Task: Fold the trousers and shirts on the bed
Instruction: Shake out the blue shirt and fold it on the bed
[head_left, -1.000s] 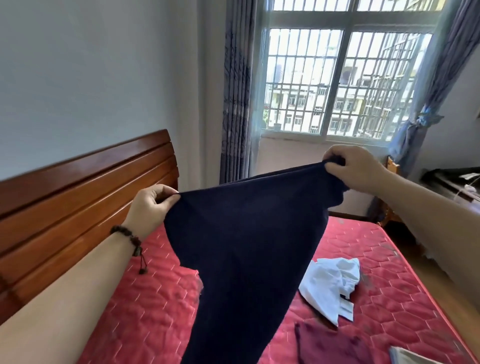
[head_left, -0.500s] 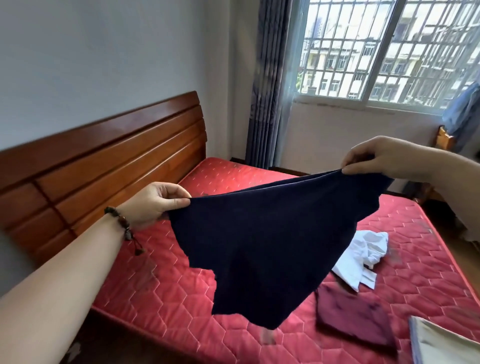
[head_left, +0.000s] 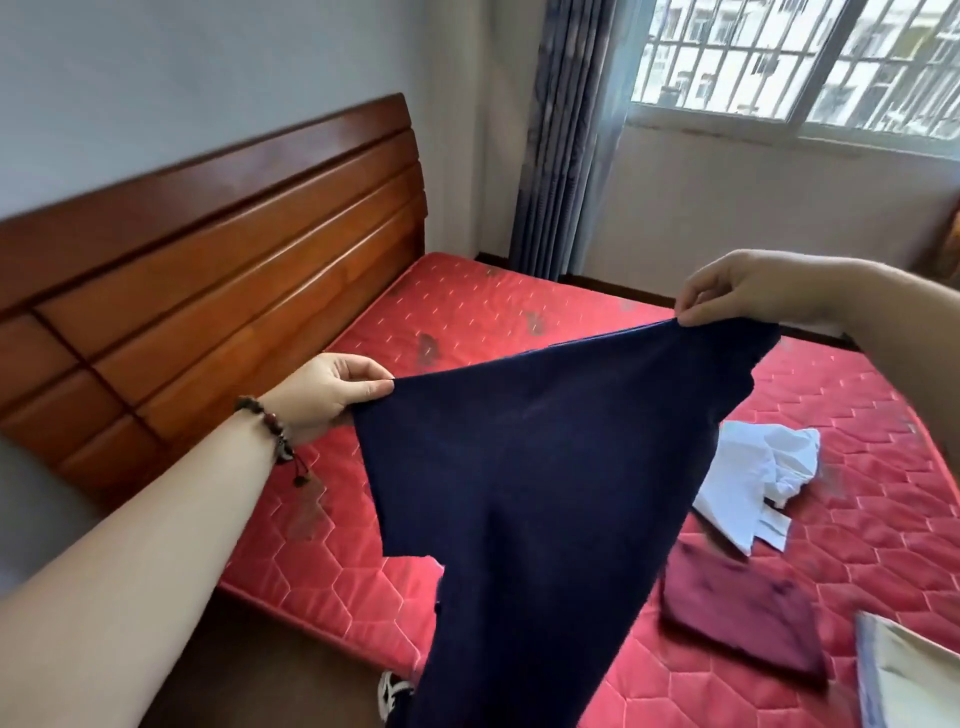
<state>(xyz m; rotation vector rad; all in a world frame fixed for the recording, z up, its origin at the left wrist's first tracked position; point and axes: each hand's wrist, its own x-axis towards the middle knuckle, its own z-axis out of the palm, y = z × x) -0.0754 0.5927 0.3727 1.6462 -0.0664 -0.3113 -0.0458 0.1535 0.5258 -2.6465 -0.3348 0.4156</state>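
Note:
I hold a dark navy garment (head_left: 540, 483) spread in the air above the red quilted mattress (head_left: 519, 312). My left hand (head_left: 332, 395) pinches its left top corner, and my right hand (head_left: 737, 291) pinches the right top corner, higher up. The cloth hangs down past the bed's near edge. A crumpled white shirt (head_left: 753, 488) lies on the mattress to the right. In front of it rests a folded maroon garment (head_left: 743, 613). A light folded piece (head_left: 909, 675) shows at the bottom right corner.
A wooden headboard (head_left: 208, 270) stands along the left side of the bed. Grey curtains (head_left: 561, 135) and a barred window (head_left: 800, 62) fill the far wall. A shoe (head_left: 392, 693) shows on the brown floor below the cloth.
The view has tilted down and left. The navy garment now hangs longer and lower, reaching past the bed's near edge. Both hands keep their pinch on the top corners.

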